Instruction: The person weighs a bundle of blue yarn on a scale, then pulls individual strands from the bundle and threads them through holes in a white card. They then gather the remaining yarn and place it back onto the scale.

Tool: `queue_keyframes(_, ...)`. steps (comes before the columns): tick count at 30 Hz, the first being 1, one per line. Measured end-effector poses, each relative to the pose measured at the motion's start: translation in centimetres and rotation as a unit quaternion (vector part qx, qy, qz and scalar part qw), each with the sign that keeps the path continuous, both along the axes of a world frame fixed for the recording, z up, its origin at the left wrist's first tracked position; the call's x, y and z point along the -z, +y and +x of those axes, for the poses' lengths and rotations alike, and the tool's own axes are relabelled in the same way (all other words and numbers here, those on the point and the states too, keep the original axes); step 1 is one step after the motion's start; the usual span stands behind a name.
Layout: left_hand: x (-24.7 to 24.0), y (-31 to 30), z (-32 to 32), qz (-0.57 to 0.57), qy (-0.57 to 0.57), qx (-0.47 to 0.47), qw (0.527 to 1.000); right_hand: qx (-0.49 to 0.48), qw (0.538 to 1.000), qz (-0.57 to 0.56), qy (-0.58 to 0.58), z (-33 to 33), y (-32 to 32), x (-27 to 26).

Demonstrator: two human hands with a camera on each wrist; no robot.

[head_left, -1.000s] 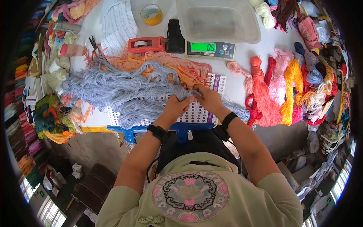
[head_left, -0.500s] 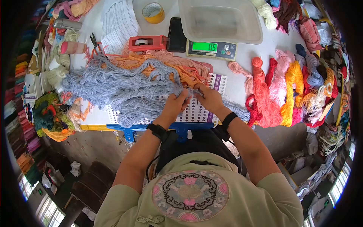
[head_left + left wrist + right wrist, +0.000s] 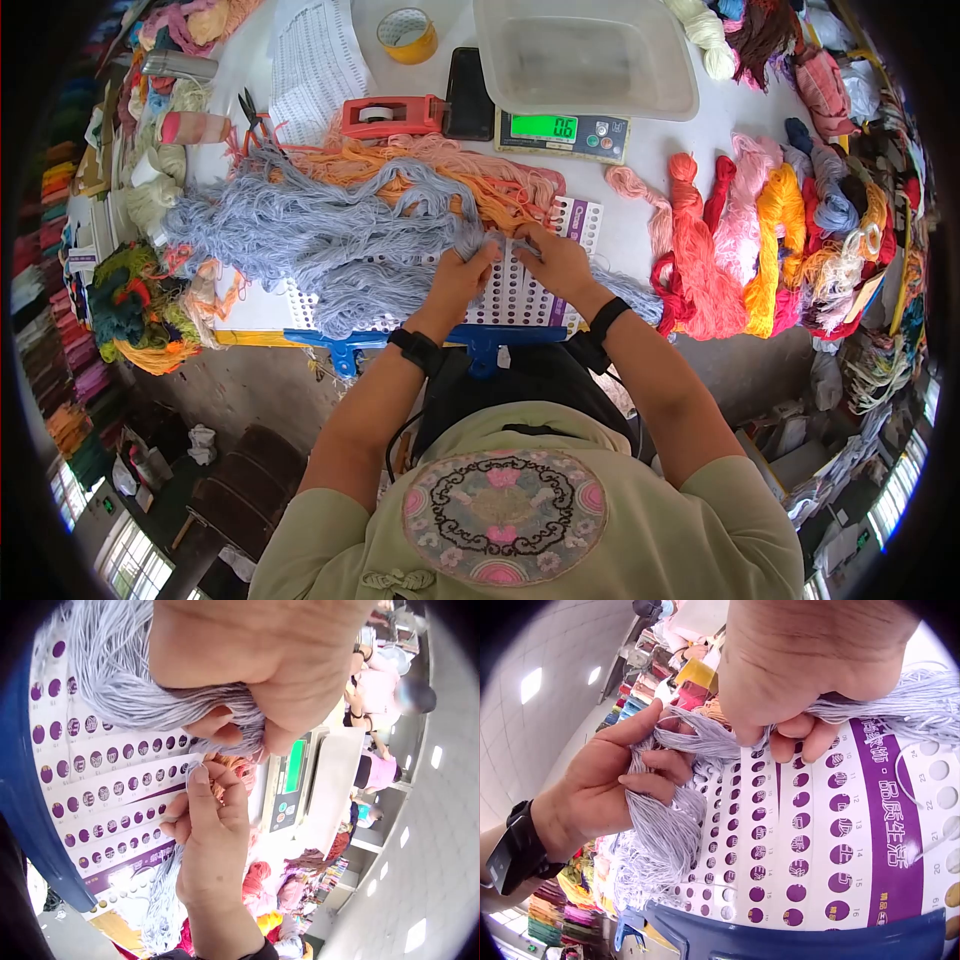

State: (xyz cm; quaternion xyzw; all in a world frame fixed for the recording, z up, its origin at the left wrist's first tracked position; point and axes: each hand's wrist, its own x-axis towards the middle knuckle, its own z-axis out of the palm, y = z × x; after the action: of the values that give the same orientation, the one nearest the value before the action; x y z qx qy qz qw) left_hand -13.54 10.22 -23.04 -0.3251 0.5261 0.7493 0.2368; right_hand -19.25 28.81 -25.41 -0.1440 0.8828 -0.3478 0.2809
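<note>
My left hand [image 3: 461, 279] grips a bundle of pale blue-grey yarn [image 3: 350, 290] near the top of the punched white card [image 3: 520, 300]. In the right wrist view the left hand [image 3: 604, 784] has its fingers curled round the yarn [image 3: 660, 836]. Close beside it, my right hand [image 3: 556, 266] pinches strands at the end of the bundle. Seen from the left wrist, the right hand's [image 3: 217, 855] thumb and forefinger meet at the card's [image 3: 112, 776] edge. Purple printing and rows of numbered holes cover the card. Orange yarn [image 3: 490, 205] lies just beyond the hands.
A scale [image 3: 562, 135] showing 0.6 stands beyond the hands, with a plastic tub [image 3: 590, 60], a phone [image 3: 467, 95], a red tape dispenser [image 3: 390, 117] and scissors [image 3: 252, 118] around it. Coloured skeins [image 3: 700, 260] lie at the right. Blue clips [image 3: 483, 350] hold the card's near edge.
Both hands stay close together at the yarn, their fingers shifting slightly. The scale's reading has changed from 0.5 to 0.6.
</note>
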Motion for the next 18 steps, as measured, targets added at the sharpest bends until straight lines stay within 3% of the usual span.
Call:
queue_keyframes(7, -0.5, -0.2, -0.5, 0.075, 0.016, -0.039, 0.996, 0.005, 1.000, 0.001, -0.004, -0.2, -0.1, 0.2)
queue_keyframes(13, -0.6, 0.1, -0.5, 0.133, 0.028, 0.060, 0.989, 0.011, 1.000, -0.012, -0.009, -0.3, 0.1, 0.2)
queue_keyframes(15, 0.2, 0.1, -0.2, 0.071, -0.011, 0.152, 0.986, -0.009, 0.999, 0.006, -0.033, -0.5, 0.3, 0.1)
queue_keyframes(18, -2.0, 0.8, -1.7, -0.003, -0.014, 0.217, 0.976, 0.002, 0.998, -0.022, -0.052, -0.6, 0.7, 1.1)
